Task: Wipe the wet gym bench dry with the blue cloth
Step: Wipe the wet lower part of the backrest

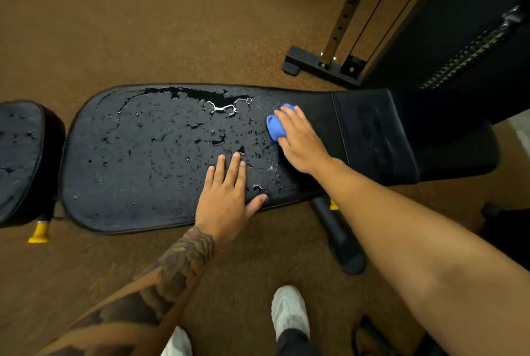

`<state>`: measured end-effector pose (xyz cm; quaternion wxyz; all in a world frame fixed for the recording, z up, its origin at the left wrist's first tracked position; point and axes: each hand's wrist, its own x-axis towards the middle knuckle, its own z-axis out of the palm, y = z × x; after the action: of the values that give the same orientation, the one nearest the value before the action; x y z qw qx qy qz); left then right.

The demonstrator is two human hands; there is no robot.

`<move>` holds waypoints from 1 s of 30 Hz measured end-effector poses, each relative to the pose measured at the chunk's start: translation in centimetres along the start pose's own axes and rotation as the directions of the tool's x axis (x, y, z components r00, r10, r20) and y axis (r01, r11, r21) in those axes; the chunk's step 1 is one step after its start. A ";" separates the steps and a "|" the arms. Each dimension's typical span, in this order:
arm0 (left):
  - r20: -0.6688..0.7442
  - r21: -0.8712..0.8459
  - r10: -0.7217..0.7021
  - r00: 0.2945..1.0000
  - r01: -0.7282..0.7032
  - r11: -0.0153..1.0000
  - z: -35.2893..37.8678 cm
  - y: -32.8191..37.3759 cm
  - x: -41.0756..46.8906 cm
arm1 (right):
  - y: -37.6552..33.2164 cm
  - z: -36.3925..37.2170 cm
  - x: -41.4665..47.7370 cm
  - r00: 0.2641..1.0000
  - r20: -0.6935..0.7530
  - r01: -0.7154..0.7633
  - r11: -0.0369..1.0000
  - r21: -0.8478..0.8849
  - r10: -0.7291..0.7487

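Across the brown floor (114, 25), the black bench (137, 206) runs left to right beneath you, its seat pad (20, 149) and long pad beaded with water (220, 109), the narrow right end looking dry. Your left hand (225, 200) lies flat, fingers straight, on the wet near edge; just right of it your right hand (301, 143) curls over the bunched blue cloth (274, 126), pressing it onto the bench. Floor lies open beyond the far edge at left, while a black machine frame (324, 64) stands near the right end.
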<state>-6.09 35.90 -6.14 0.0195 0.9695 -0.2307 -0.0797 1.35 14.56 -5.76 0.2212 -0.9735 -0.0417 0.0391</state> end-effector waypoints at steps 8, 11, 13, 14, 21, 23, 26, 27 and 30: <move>0.017 -0.019 -0.004 1.000 0.004 1.000 -0.1 0.0 0.1 | 1.0 -0.3 -8.3 0.995 -0.015 0.101 0.995 0.026 -0.100; 0.002 -0.011 0.005 1.000 -0.005 1.000 0.0 -0.1 0.1 | 2.8 -1.2 -6.2 0.990 -0.113 -0.081 0.997 0.019 0.083; -0.006 -0.011 0.007 1.000 -0.007 1.000 0.2 -0.1 0.1 | 2.5 -0.9 -4.0 0.979 -0.140 -0.145 0.989 0.020 0.146; -0.010 -0.012 0.007 1.000 -0.008 1.000 0.3 -0.1 0.1 | 1.8 -0.5 -3.1 0.979 -0.147 -0.143 0.990 0.016 0.144; -0.026 -0.038 0.021 0.999 -0.022 0.999 0.5 -0.2 0.1 | -1.6 1.4 -10.9 0.984 0.013 0.176 0.984 -0.011 -0.176; -0.029 -0.048 0.019 0.999 -0.020 0.999 0.5 -0.2 0.1 | 0.2 0.5 -12.9 0.983 0.002 0.182 0.983 0.003 -0.182; -0.038 -0.030 0.023 0.999 -0.025 0.999 0.5 -0.2 0.1 | 2.6 -0.5 -11.3 0.998 -0.057 0.039 0.999 0.008 -0.038; -0.042 -0.026 0.024 0.999 -0.025 0.999 0.5 -0.2 0.1 | 2.8 -0.6 -9.9 0.996 -0.086 -0.014 1.000 0.007 0.014; -0.045 -0.027 0.020 0.999 -0.021 0.999 0.5 -0.1 0.1 | 1.4 0.3 -6.0 0.983 -0.127 -0.129 0.992 0.011 0.129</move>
<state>-6.07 35.98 -6.68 0.0386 0.9683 -0.2391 -0.0609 -4.50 12.84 -6.26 0.2220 -0.9744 0.0358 -0.0089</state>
